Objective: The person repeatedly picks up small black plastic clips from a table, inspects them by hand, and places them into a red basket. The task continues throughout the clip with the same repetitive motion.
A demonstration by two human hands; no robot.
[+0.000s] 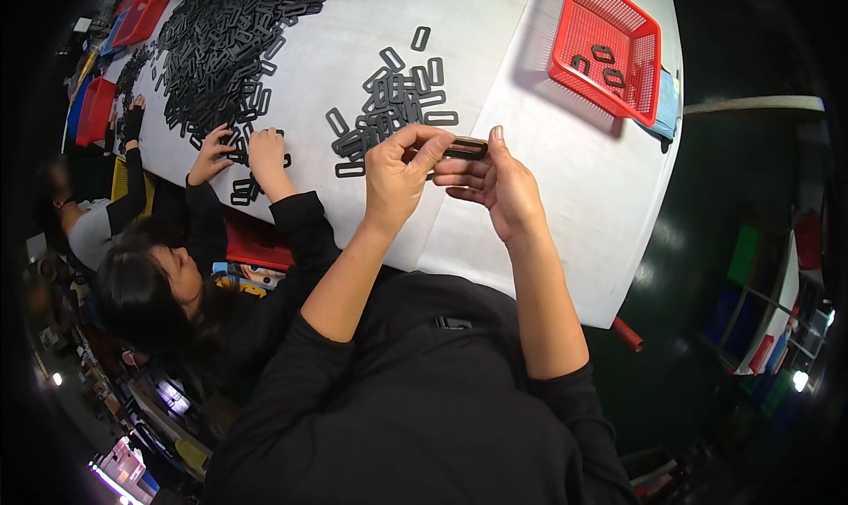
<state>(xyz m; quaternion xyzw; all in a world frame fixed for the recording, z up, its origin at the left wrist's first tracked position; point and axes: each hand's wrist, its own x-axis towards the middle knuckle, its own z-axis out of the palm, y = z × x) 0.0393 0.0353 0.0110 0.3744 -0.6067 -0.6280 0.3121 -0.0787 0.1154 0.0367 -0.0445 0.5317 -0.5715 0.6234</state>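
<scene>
My left hand [396, 177] and my right hand [499, 184] meet above the near edge of the white table [565, 178]. Together they pinch a flat black rectangular plastic ring [466, 148], the left fingers on its left end and the right fingers under its right end. Just beyond my hands lies a small pile of the same black rings [389, 108]. A red mesh basket [618, 79] stands at the far right with three rings inside.
A large heap of black rings [221, 46] covers the table's far left. A seated person to my left has both hands [240, 152] on rings at the table edge; another person's gloved hand [134, 116] shows farther left. Red and blue trays [141, 15] line that side.
</scene>
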